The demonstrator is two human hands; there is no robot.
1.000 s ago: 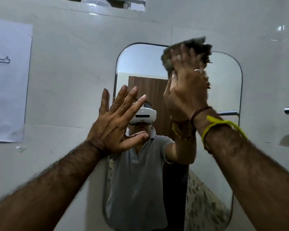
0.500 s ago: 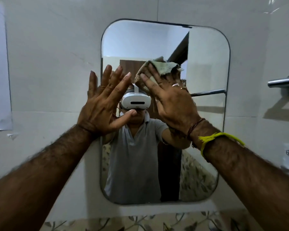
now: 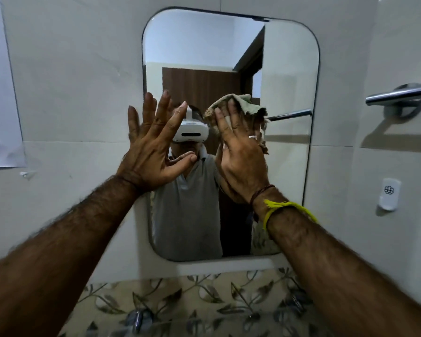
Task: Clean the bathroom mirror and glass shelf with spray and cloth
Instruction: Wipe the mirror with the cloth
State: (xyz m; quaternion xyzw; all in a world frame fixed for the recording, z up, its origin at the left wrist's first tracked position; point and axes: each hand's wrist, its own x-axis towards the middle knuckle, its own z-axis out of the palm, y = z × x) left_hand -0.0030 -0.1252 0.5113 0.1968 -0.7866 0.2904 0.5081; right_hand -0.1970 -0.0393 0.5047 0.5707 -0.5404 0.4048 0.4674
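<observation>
Fingers of the right hand press the cloth to the mirror mid-wipe, left hand splayed flat, bracing; glass shelf cleaning seemingly remains.

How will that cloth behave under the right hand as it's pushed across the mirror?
Probably floppy: the cloth bunches and droops past the right hand. Likely light, since straight fingers alone pin it to the mirror. It may slide easily on the smooth glass.
</observation>
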